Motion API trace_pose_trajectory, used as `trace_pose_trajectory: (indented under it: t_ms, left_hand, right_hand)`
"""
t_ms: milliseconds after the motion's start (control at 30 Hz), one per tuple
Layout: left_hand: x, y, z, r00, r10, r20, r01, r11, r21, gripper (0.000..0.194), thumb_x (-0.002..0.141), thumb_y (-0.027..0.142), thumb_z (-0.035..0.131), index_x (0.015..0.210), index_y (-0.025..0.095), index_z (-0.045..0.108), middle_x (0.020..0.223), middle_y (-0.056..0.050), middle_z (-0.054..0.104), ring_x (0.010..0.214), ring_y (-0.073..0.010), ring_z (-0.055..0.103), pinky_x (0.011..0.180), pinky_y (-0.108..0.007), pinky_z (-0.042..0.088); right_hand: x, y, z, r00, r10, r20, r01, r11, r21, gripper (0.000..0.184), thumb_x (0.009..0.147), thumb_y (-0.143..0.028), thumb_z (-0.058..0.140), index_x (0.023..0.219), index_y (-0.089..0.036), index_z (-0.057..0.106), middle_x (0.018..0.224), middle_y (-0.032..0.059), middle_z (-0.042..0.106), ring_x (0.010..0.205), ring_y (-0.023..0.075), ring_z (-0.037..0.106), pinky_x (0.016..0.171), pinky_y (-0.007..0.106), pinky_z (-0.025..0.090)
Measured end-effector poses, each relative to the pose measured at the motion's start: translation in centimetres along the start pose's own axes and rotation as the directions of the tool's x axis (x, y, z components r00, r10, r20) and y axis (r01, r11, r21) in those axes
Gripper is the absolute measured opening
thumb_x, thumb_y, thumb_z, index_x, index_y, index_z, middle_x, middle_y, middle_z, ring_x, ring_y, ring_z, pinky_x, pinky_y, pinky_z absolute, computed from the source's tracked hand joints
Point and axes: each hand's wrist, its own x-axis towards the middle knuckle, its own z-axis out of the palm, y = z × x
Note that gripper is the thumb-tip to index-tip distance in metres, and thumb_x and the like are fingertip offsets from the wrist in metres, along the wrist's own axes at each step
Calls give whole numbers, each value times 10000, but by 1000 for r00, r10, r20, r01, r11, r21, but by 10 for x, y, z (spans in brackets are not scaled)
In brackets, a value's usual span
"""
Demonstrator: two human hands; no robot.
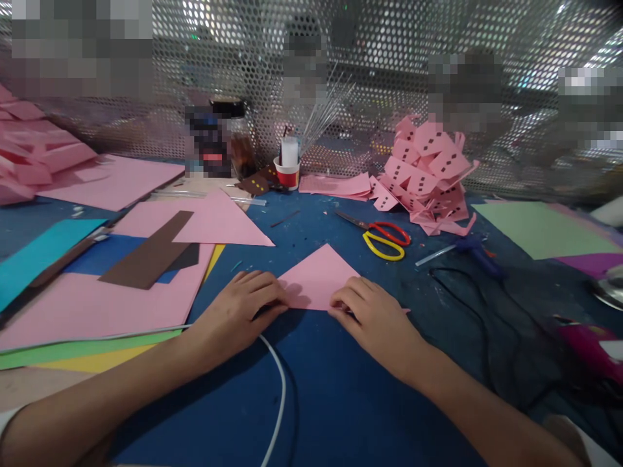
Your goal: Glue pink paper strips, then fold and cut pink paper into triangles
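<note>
A pink paper triangle (315,280) lies on the blue table with its point away from me and its long straight edge towards me. At the left part of that edge my left hand (250,298) is closed, thumb and fingers pinching the paper. My right hand (372,314) pinches the same edge further right, its fingers curled over the paper. A small pink tip shows just right of that hand. Beyond the triangle lie scissors (384,240) with one red and one yellow handle loop, touched by neither hand.
Pink sheets (160,298) with a brown strip (148,250) on them lie at left. A pink folded-paper pile (433,172) with dark marks stands behind, near a paper cup (287,174). A blue glue gun (479,256) with its cord is at right. A white cable (281,389) crosses in front.
</note>
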Motion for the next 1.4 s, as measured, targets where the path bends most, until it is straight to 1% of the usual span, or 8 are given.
trace_pose_trajectory:
  t_ms: [167, 333, 567, 700, 800, 1000, 1233, 1400]
  left_hand:
    - [-1, 0, 1, 1000, 17, -23, -17, 1000, 20, 183, 1028, 272, 507, 999, 232, 683, 1012, -41, 698, 942, -212, 610, 862, -368, 393]
    - [0, 0, 3, 998, 39, -50, -38, 999, 30, 184, 1030, 280, 509, 999, 228, 683, 992, -43, 691, 931, -212, 607, 855, -363, 389]
    - [1, 1, 2, 996, 65, -54, -62, 996, 61, 186, 1029, 283, 520, 986, 216, 688, 986, -45, 681, 930, -212, 609, 852, -365, 384]
    - [2, 0, 3, 992, 107, -61, -100, 989, 105, 188, 1036, 255, 506, 961, 200, 670, 963, -44, 683, 907, -208, 611, 827, -362, 374]
    - [3, -1, 5, 988, 136, -74, -124, 982, 145, 200, 1040, 231, 491, 929, 183, 651, 939, -47, 680, 885, -206, 612, 815, -364, 367]
    - [3, -2, 8, 977, 187, -98, -169, 971, 169, 207, 1049, 217, 470, 913, 182, 621, 911, -35, 665, 850, -198, 600, 796, -364, 346]
    - [2, -2, 7, 986, 151, -67, -144, 984, 102, 207, 1058, 226, 451, 921, 192, 602, 925, -16, 665, 854, -189, 592, 810, -360, 324]
    - [2, -4, 7, 993, 107, -58, -103, 993, 59, 209, 1061, 287, 462, 947, 199, 612, 941, -20, 675, 862, -191, 590, 819, -351, 342]
  right_hand:
    - [1, -1, -1, 998, -65, 24, 68, 990, -121, 118, 1018, -201, 553, 982, -193, 664, 988, 60, 667, 941, 222, 598, 838, 374, 449]
    - [1, 0, -1, 986, -155, 52, 163, 954, -251, 226, 1054, -206, 460, 998, -176, 677, 982, 78, 670, 913, 232, 592, 818, 391, 419]
    - [4, 1, 2, 983, -184, 9, 179, 941, -287, 249, 1045, -196, 465, 931, -179, 686, 913, 63, 669, 857, 215, 593, 769, 378, 402]
    - [4, 2, 1, 981, -192, 23, 190, 935, -300, 252, 1045, -192, 464, 920, -176, 682, 907, 61, 664, 851, 216, 591, 762, 375, 398]
    - [3, 1, -1, 982, -182, 42, 187, 942, -278, 237, 1044, -189, 475, 925, -173, 679, 908, 61, 659, 847, 213, 589, 772, 369, 402]
    - [0, 2, -4, 986, -167, 21, 168, 971, -168, 138, 1023, -277, 571, 993, -181, 665, 972, 56, 656, 896, 214, 583, 807, 365, 410]
    - [-1, 3, -3, 985, -169, 39, 172, 977, -127, 179, 1052, -225, 494, 991, -187, 657, 974, 46, 660, 890, 205, 577, 819, 362, 401]
    - [-2, 3, -2, 994, -105, 38, 108, 991, -84, 167, 1048, -232, 510, 964, -195, 650, 963, 35, 667, 897, 199, 590, 829, 349, 408]
